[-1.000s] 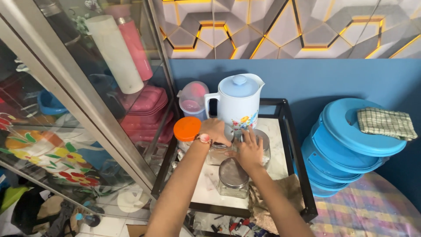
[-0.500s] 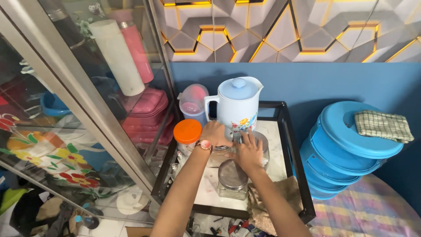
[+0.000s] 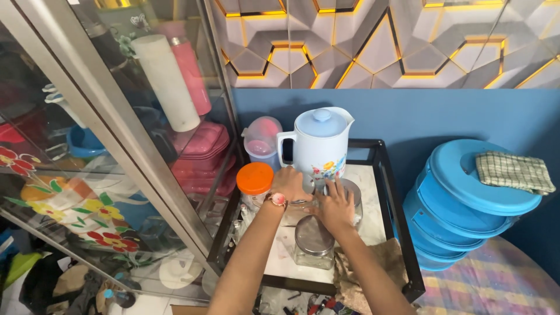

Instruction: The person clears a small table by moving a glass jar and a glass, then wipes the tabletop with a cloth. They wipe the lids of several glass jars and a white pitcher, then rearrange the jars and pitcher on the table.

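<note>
My left hand (image 3: pixel 289 182), with a wristwatch on the wrist, curls over the lid of a glass jar (image 3: pixel 298 205) on a small black-framed side table (image 3: pixel 389 192). My right hand (image 3: pixel 335 205) lies flat, fingers spread, against a second metal-lidded jar (image 3: pixel 352 195) just right of it. A third glass jar with a metal lid (image 3: pixel 312 242) stands in front of both hands. Behind them stands a white jug with a blue lid and flower print (image 3: pixel 318 144). An orange-lidded jar (image 3: pixel 254 182) sits left of my left hand.
A glass-fronted cabinet (image 3: pixel 105 140) with flasks and pink boxes fills the left. A clear lidded container (image 3: pixel 262 142) sits at the table's back left. A brown cloth (image 3: pixel 373 265) lies at the front right. Stacked blue containers (image 3: pixel 461 204) topped with a checked cloth (image 3: pixel 512 171) stand to the right.
Both hands stay on the jars in the middle of the table; the view has shifted slightly, and my right hand's fingers have closed in a little.
</note>
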